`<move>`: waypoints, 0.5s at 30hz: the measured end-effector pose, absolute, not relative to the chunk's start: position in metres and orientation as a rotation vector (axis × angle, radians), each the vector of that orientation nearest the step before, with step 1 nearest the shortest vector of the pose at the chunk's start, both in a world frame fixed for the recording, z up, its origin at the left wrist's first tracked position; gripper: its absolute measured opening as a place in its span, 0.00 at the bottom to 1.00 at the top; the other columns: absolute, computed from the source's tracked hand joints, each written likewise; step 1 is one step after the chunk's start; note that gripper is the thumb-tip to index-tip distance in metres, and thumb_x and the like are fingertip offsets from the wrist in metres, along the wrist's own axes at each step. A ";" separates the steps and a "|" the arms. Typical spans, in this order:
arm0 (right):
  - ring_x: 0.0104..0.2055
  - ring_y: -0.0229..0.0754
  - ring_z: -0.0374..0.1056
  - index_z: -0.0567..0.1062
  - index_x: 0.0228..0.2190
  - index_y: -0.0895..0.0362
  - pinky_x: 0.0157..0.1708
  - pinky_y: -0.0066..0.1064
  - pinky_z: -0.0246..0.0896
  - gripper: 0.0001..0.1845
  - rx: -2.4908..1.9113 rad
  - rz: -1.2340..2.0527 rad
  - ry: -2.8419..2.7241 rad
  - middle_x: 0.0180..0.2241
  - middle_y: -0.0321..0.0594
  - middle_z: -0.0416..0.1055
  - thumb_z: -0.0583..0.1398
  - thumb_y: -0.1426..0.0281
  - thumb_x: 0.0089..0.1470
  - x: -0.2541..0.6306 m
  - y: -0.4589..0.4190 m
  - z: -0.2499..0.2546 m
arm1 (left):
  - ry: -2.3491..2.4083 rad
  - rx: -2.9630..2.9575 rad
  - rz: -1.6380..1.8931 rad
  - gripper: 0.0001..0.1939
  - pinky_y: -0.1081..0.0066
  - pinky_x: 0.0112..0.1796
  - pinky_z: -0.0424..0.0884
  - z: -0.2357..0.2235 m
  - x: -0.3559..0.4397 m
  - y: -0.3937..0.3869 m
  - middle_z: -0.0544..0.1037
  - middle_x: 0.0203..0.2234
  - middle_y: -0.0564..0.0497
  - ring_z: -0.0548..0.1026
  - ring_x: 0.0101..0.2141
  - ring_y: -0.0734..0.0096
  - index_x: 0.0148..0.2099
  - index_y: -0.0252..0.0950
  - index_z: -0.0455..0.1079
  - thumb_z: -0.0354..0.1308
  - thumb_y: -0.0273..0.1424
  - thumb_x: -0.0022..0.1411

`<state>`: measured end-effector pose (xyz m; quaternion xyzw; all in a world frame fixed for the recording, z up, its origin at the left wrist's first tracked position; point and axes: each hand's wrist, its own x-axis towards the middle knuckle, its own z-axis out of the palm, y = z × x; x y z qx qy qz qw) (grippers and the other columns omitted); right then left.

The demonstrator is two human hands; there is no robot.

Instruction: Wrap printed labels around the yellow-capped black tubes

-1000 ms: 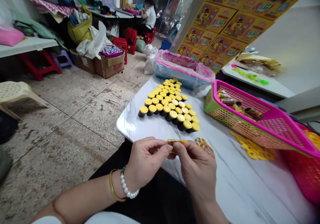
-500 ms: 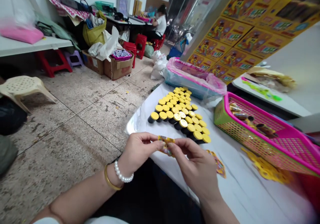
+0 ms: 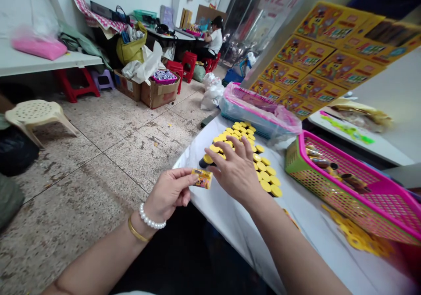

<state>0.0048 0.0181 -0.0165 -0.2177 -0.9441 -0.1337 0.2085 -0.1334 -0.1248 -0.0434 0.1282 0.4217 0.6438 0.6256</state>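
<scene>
Between the thumb and fingers of my left hand (image 3: pixel 171 188) is a small yellow printed label (image 3: pixel 204 181), held off the table's near edge. It looks like a short, folded or rolled piece with a cartoon picture. My right hand (image 3: pixel 235 167) reaches over a cluster of black canisters with yellow lids (image 3: pixel 263 168), its fingers spread. It hides part of the cluster, and I cannot tell whether a fingertip touches a lid. Beside my right forearm, the edge of another printed yellow piece (image 3: pixel 291 218) shows on the white table (image 3: pixel 226 211).
A pink-and-green basket (image 3: pixel 345 198) with wrapped tubes stands at the right, near yellow plastic pieces (image 3: pixel 357 233). Behind the canisters is a plastic-lined blue basket (image 3: pixel 256 115). Yellow printed boxes (image 3: pixel 302 62) are stacked beyond. Another person (image 3: pixel 215 38) sits far back.
My right hand has let go of the label and moved forward over the canisters, its fingers opening. My left hand keeps the label and has shifted slightly left.
</scene>
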 end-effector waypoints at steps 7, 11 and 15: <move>0.56 0.57 0.68 0.77 0.38 0.52 0.65 0.57 0.50 0.08 -0.588 0.060 -2.432 0.39 0.42 0.78 0.65 0.69 0.53 0.021 0.005 -0.005 | 0.808 0.124 1.454 0.04 0.86 0.13 0.50 -0.038 -0.141 -0.117 0.82 0.32 0.42 0.61 0.14 0.91 0.35 0.25 0.77 0.64 0.23 0.58; 0.43 0.50 0.74 0.77 0.42 0.50 0.45 0.42 0.69 0.15 -0.835 0.950 -1.964 0.41 0.42 0.78 0.68 0.60 0.53 0.054 -0.015 0.005 | 0.735 0.066 1.397 0.04 0.87 0.12 0.48 -0.032 -0.133 -0.106 0.81 0.32 0.43 0.59 0.14 0.91 0.35 0.24 0.76 0.60 0.20 0.60; 0.38 0.44 0.73 0.79 0.39 0.50 0.38 0.33 0.70 0.16 -0.853 1.429 -1.726 0.36 0.39 0.78 0.71 0.59 0.50 0.066 -0.023 0.002 | 0.672 0.053 1.361 0.03 0.86 0.12 0.47 -0.028 -0.119 -0.097 0.75 0.24 0.51 0.59 0.13 0.90 0.33 0.27 0.72 0.60 0.20 0.60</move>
